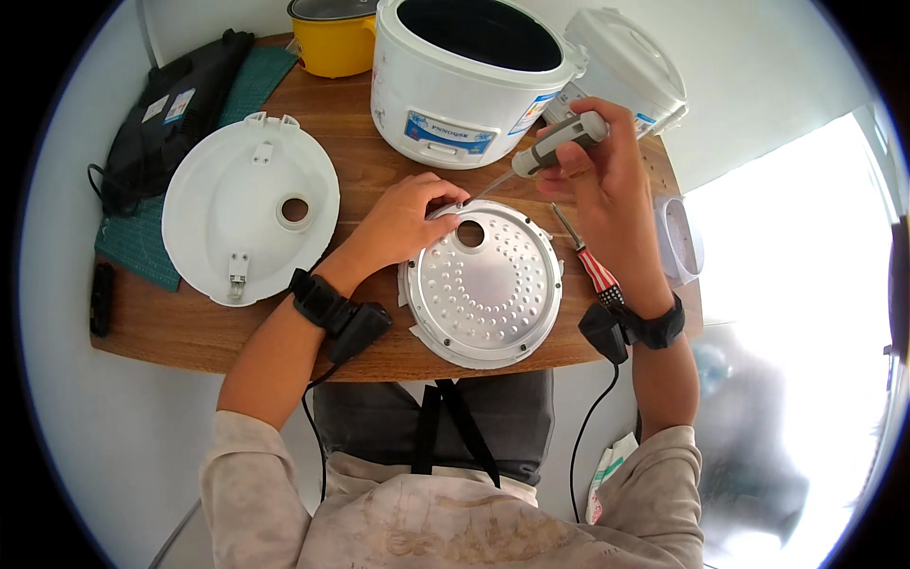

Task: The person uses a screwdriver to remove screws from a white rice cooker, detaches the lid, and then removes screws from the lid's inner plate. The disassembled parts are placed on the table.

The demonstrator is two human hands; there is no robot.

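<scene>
A round silver inner lid plate [488, 284], dimpled and with one round hole, lies near the table's front edge in a white rim. My left hand [412, 218] is closed at its far left edge, fingers gripping the rim beside the hole. In my right hand [607, 161] is a grey screwdriver [559, 144], held tilted, its thin shaft reaching down-left to a screw at the plate's far edge. Whether the tip sits in the screw is too small to tell. Several dark screws dot the plate's rim.
Left of the plate lies a white outer lid shell [251, 209]. Behind stand a white rice cooker body [417, 104], a yellow pot [334, 45] and another white appliance [630, 62]. A second screwdriver [592, 266] with a striped handle lies by my right wrist. A black device [175, 104] rests on a green mat [142, 242].
</scene>
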